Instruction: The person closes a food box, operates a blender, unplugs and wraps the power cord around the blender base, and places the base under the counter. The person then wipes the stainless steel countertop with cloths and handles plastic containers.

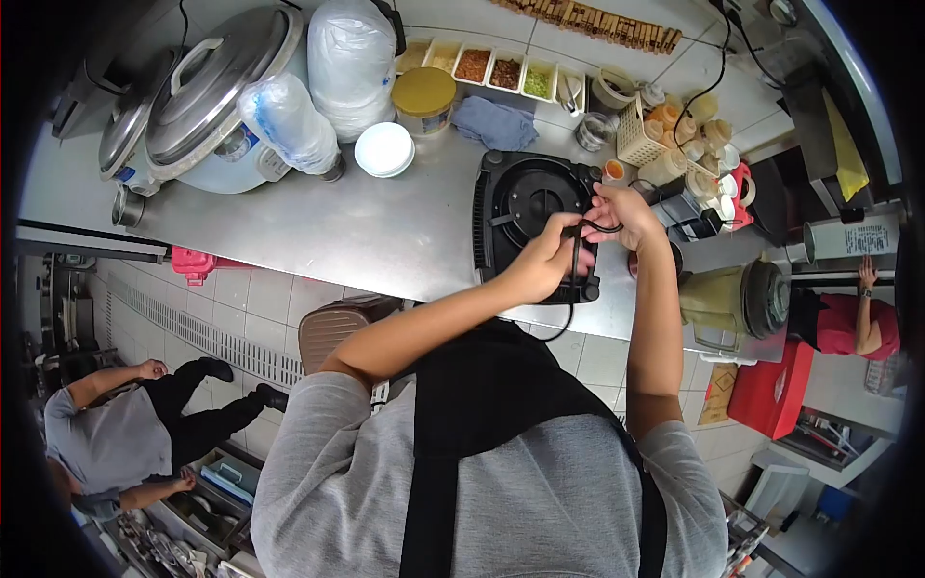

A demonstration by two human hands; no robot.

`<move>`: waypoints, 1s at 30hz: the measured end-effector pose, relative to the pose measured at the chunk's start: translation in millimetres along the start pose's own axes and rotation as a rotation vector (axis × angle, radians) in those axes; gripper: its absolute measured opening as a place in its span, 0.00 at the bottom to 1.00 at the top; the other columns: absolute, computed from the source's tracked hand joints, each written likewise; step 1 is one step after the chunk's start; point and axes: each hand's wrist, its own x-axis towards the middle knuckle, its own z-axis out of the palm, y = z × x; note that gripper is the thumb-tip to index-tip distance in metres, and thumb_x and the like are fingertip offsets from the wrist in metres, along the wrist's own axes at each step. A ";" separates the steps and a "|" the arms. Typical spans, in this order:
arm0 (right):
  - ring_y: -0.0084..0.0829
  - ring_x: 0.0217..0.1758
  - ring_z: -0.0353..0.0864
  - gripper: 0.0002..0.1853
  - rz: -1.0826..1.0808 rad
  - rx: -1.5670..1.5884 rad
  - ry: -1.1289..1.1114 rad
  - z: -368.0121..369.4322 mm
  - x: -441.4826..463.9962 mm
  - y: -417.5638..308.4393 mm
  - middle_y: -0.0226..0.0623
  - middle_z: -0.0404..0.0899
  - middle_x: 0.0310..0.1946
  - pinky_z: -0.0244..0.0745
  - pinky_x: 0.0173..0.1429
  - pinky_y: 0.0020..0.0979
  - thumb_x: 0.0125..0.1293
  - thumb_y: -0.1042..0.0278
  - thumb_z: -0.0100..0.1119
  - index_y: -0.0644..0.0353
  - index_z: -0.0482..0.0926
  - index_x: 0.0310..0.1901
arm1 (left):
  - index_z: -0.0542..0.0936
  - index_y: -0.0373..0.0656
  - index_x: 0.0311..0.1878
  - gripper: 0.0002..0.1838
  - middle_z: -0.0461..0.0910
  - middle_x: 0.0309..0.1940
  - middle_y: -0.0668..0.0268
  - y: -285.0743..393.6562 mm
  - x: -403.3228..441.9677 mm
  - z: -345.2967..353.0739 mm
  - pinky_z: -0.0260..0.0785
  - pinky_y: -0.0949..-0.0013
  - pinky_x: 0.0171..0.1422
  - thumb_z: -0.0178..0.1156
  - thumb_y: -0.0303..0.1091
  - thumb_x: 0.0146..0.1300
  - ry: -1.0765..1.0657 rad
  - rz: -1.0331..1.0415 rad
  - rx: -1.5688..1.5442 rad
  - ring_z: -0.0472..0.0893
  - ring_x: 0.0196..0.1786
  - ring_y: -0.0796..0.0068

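A thin black cord (572,289) runs between my two hands above a black portable stove (511,231) on the steel counter. My left hand (547,258) is closed around the cord, over the right part of the stove. Just to its right, my right hand (621,214) pinches a looped piece of the same cord near the stove's right edge. From my left hand the cord hangs down past the counter's front edge. A small cup of orange sauce (614,170) stands right behind my right hand.
Large lidded pots (224,96), wrapped bags (353,67) and white bowls (384,150) stand on the left. Behind are a blue cloth (494,123) and topping trays (506,73). Bottles (665,166) and a blender (737,299) are at right. One person (120,424) is at left, another (858,323) at right.
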 end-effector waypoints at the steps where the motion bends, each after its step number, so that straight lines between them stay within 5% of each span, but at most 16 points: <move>1: 0.40 0.26 0.83 0.16 -0.015 -0.017 0.017 1.2 0.5 0.0 0.43 0.77 0.23 0.81 0.32 0.41 0.67 0.54 0.48 0.61 0.67 0.32 | 0.52 0.47 0.65 0.20 0.77 0.44 0.52 19.2 -10.7 0.1 0.73 0.64 0.51 0.40 0.35 0.73 -0.063 -0.266 -0.339 0.81 0.44 0.63; 5: 0.40 0.26 0.82 0.21 -0.080 -0.195 0.114 4.3 8.6 -3.2 0.46 0.77 0.25 0.81 0.31 0.42 0.66 0.51 0.51 0.66 0.68 0.36 | 0.47 0.43 0.66 0.30 0.74 0.35 0.60 48.4 -36.5 -20.4 0.75 0.70 0.34 0.51 0.31 0.67 0.068 -0.095 0.007 0.76 0.26 0.77; 6: 0.41 0.26 0.82 0.22 -0.119 -0.347 0.184 5.7 9.8 -4.1 0.48 0.77 0.25 0.80 0.32 0.41 0.65 0.50 0.52 0.68 0.69 0.36 | 0.59 0.41 0.60 0.25 0.73 0.32 0.59 63.5 -37.5 -26.8 0.73 0.68 0.34 0.56 0.25 0.61 0.193 -0.054 0.262 0.77 0.27 0.70; 7: 0.41 0.26 0.82 0.22 -0.116 -0.347 0.183 10.5 7.9 -2.5 0.48 0.77 0.25 0.80 0.32 0.41 0.65 0.50 0.52 0.68 0.69 0.36 | 0.65 0.39 0.52 0.19 0.72 0.32 0.58 62.5 -31.1 -39.5 0.72 0.66 0.35 0.57 0.23 0.57 0.309 0.239 0.589 0.77 0.28 0.65; 8: 0.43 0.27 0.82 0.24 -0.318 -0.688 0.385 18.2 4.7 1.0 0.49 0.77 0.26 0.79 0.34 0.40 0.64 0.49 0.54 0.69 0.71 0.36 | 0.71 0.38 0.44 0.14 0.72 0.31 0.57 61.2 -22.3 -52.0 0.71 0.64 0.37 0.58 0.20 0.54 0.421 0.538 0.911 0.77 0.29 0.59; 9: 0.44 0.28 0.82 0.25 -0.528 -1.026 0.587 27.1 0.7 3.0 0.50 0.77 0.27 0.77 0.35 0.39 0.62 0.47 0.56 0.69 0.72 0.37 | 0.71 0.37 0.37 0.11 0.72 0.30 0.55 72.2 -16.1 -58.3 0.70 0.63 0.38 0.58 0.18 0.51 0.457 0.497 0.886 0.76 0.30 0.56; 11: 0.45 0.30 0.81 0.23 -0.713 -0.951 0.608 50.5 -20.4 4.9 0.50 0.78 0.28 0.76 0.37 0.39 0.61 0.49 0.57 0.67 0.74 0.38 | 0.71 0.35 0.28 0.07 0.74 0.27 0.54 86.5 -1.0 -77.0 0.69 0.60 0.37 0.59 0.16 0.47 0.475 0.436 0.866 0.77 0.32 0.54; 16: 0.42 0.33 0.79 0.11 -1.134 -0.897 0.307 46.8 -24.4 5.6 0.39 0.78 0.32 0.74 0.38 0.37 0.60 0.61 0.59 0.55 0.79 0.41 | 0.73 0.35 0.27 0.06 0.76 0.26 0.55 76.1 21.6 -124.6 0.70 0.62 0.35 0.61 0.18 0.47 0.569 0.431 1.021 0.78 0.30 0.57; 17: 0.41 0.32 0.79 0.09 -1.287 -0.986 0.405 44.2 -16.8 3.1 0.36 0.77 0.31 0.74 0.37 0.38 0.59 0.61 0.60 0.54 0.80 0.38 | 0.73 0.35 0.28 0.06 0.77 0.26 0.56 73.5 22.2 -130.0 0.71 0.64 0.35 0.62 0.19 0.48 0.575 0.399 1.058 0.79 0.30 0.61; 22: 0.43 0.31 0.79 0.06 -1.231 -1.121 0.510 37.9 32.9 -10.7 0.38 0.78 0.29 0.74 0.35 0.40 0.56 0.63 0.61 0.54 0.83 0.30 | 0.75 0.38 0.27 0.06 0.77 0.23 0.57 79.2 4.5 -132.7 0.70 0.63 0.34 0.62 0.20 0.47 0.496 0.291 1.190 0.79 0.29 0.60; 27: 0.46 0.33 0.80 0.06 -0.965 -1.238 0.383 53.0 51.8 -22.1 0.44 0.80 0.27 0.74 0.37 0.43 0.54 0.66 0.61 0.57 0.80 0.26 | 0.74 0.39 0.28 0.06 0.77 0.20 0.59 86.9 -34.5 -116.3 0.70 0.61 0.32 0.62 0.23 0.47 0.242 0.068 1.192 0.79 0.27 0.58; 30: 0.46 0.33 0.80 0.06 -1.082 -1.422 0.181 54.4 61.0 -33.7 0.45 0.80 0.27 0.74 0.37 0.43 0.55 0.66 0.59 0.58 0.80 0.26 | 0.73 0.39 0.28 0.07 0.77 0.21 0.58 79.6 -46.4 -95.4 0.69 0.58 0.31 0.62 0.24 0.48 0.230 0.081 1.215 0.79 0.27 0.55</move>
